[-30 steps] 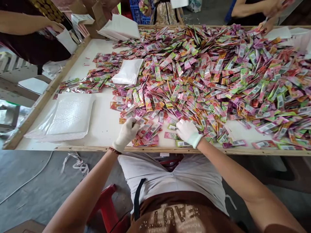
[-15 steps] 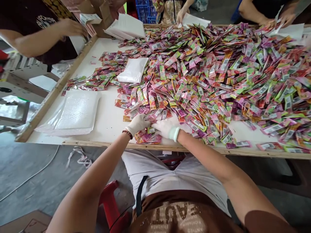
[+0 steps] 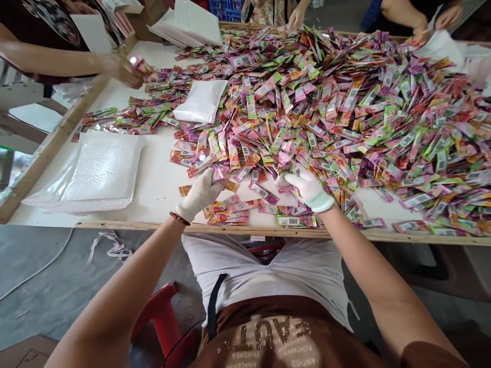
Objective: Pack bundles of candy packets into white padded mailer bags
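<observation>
A big heap of small colourful sachets (image 3: 345, 102) covers most of the white table (image 3: 153, 189). My left hand (image 3: 199, 195), in a white glove, is closed in a pinch on a pink sachet (image 3: 219, 174) at the heap's near edge. My right hand (image 3: 307, 188), also gloved, is closed on a pink sachet (image 3: 284, 161) lifted a little off the pile. Between my hands, by the table's front edge, lies a small row of sachets (image 3: 230, 212).
A stack of white bubble mailers (image 3: 95, 174) lies at the near left, another white mailer (image 3: 201, 101) further back. A co-worker's hand (image 3: 125, 69) at the left holds sachets. Other people's hands (image 3: 447, 18) work at the far edge. A red stool (image 3: 161, 317) stands below.
My hands were together over the small pile near the front edge. They have parted and moved up to the heap, each pinching a sachet. The co-worker's hand at the left reached onto the table.
</observation>
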The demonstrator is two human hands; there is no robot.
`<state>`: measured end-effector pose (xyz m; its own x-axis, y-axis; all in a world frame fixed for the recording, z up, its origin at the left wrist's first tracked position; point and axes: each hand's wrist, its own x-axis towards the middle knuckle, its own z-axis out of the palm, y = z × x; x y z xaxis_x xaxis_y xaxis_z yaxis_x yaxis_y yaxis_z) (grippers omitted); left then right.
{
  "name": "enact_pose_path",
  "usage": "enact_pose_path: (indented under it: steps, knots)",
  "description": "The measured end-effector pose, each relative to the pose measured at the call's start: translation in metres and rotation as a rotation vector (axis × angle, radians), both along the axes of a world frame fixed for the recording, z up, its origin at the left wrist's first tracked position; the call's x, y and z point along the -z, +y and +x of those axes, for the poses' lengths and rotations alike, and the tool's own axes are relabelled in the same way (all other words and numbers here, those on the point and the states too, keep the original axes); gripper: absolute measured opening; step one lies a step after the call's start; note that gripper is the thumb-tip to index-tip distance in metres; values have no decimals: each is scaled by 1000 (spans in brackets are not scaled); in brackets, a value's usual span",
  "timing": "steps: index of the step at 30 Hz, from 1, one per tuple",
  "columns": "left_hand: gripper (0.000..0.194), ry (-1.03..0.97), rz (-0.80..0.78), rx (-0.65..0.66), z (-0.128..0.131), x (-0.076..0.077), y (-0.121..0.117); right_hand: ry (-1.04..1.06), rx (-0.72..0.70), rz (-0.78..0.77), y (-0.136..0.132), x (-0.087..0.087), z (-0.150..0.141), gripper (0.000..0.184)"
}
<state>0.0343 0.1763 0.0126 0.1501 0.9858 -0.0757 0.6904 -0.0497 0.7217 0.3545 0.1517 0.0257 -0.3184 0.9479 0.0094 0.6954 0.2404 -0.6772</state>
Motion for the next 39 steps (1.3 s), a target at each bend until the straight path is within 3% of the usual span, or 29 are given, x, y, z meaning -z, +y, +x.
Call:
enact_pose_path:
  steps: [3, 7, 11, 14, 17, 19, 24, 28, 31, 34, 39]
  knots:
    - [25, -51, -16, 122, 13, -11, -8, 69, 99, -175, -2, 8, -17, 34]
    - [46, 312, -37, 324, 51, -1, -21, -254, 102, -201, 1, 25, -56, 35]
    - [30, 562, -63, 409, 73, 6, -23, -487, 37, -238, 11, 38, -66, 34]
    - [27, 579, 33, 391, 56, -8, -16, -466, -60, -189, 12, 35, -53, 25]
    - [27, 478, 108, 279, 20, -24, -6, -414, -88, -65, 3, 21, -45, 24]
    - [29, 392, 108, 219, -1, -27, 0, -340, -138, -48, -4, 12, -52, 26]
    - [23, 458, -44, 303, -12, -2, 9, -261, -413, -93, -13, 16, -106, 39]
    - [11, 525, -100, 400, 0, 19, 15, -382, -398, -142, -12, 32, -138, 38]
    - [8, 508, -99, 422, 0, 20, 18, -285, -375, -184, -9, 36, -139, 26]
    - [13, 385, -35, 366, -11, 5, 16, -179, -347, -187, -5, 37, -127, 24]
    - [28, 123, -75, 211, -47, -37, 8, -36, -282, -208, -5, 39, -109, 23]
